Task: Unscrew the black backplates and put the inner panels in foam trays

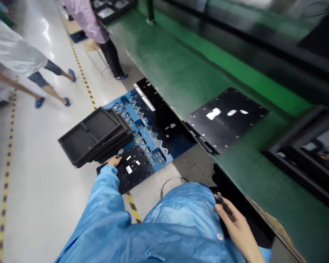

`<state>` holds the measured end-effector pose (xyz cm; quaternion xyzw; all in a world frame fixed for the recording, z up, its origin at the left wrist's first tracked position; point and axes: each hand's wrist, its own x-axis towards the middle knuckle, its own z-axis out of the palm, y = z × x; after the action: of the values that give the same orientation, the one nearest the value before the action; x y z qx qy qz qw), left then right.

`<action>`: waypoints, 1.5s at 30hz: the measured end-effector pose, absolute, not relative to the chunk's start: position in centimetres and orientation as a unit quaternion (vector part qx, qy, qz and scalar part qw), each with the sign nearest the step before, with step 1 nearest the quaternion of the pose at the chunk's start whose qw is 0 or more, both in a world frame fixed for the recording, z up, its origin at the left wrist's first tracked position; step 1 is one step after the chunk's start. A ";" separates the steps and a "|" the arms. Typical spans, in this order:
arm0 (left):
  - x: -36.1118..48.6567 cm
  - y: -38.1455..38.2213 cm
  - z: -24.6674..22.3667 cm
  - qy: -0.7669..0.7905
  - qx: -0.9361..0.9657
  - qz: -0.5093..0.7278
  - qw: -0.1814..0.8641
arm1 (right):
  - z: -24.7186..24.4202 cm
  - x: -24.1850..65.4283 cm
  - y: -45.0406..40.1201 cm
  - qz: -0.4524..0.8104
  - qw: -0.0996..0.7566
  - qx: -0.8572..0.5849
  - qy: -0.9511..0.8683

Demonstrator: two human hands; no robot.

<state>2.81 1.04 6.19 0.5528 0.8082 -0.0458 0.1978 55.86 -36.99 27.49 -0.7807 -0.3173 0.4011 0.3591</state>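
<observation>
My left hand (114, 160) reaches far out to the left, with its fingers closed at the edge of a flat black panel (138, 174) that has white labels and small studs round its rim. This panel lies low on a blue plastic pallet (153, 137). Close to my lap, my right hand (233, 221) is wrapped round a small dark tool (225, 205) with a grey tip; its exact kind is unclear. Another black panel (224, 126) with white labels rests on the green bench, its near edge jutting past the bench side.
Beside the panel leans a stack of black trays (91, 133). Another black panel (167, 117) stands against the bench (197, 84). Black frames (304, 157) sit on the bench at right. Two people (19, 51) walk or stand on the floor beyond, near a stool (91, 45).
</observation>
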 end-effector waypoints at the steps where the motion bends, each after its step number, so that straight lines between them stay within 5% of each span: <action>1: 3.7 1.1 7.1 0.804 0.564 -0.029 0.187 | 27.7 55.8 -37.0 0.407 0.364 -0.776 -0.317; 6: 12.0 1.9 11.7 0.718 0.674 0.142 0.103 | 28.9 56.1 -36.9 0.425 0.398 -0.745 -0.327; 11: 28.1 -0.2 20.9 0.399 0.796 0.456 -0.004 | 29.6 56.6 -37.1 0.431 0.436 -0.714 -0.337; 15: 41.3 -4.1 29.5 0.193 0.909 0.369 -0.001 | 29.6 56.9 -38.1 0.434 0.459 -0.701 -0.331; 19: 48.3 -7.2 32.6 0.163 0.960 0.226 -0.023 | 28.8 57.0 -40.5 0.430 0.488 -0.690 -0.319; 28: 47.6 -8.1 28.5 0.118 0.957 0.216 -0.154 | 26.7 57.5 -43.4 0.439 0.563 -0.638 -0.287; 38: 43.7 -10.4 37.3 0.075 0.938 0.286 -0.178 | 33.6 61.0 -29.0 0.469 0.705 -0.493 -0.201; 45: 41.7 -13.6 37.9 0.034 0.933 0.249 -0.257 | 37.6 59.3 -19.7 0.447 0.763 -0.462 -0.065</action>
<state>41.68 -13.56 37.89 0.9333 0.0339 0.2488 -0.2569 59.26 -19.65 37.64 -0.4619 -0.0647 0.4473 0.7631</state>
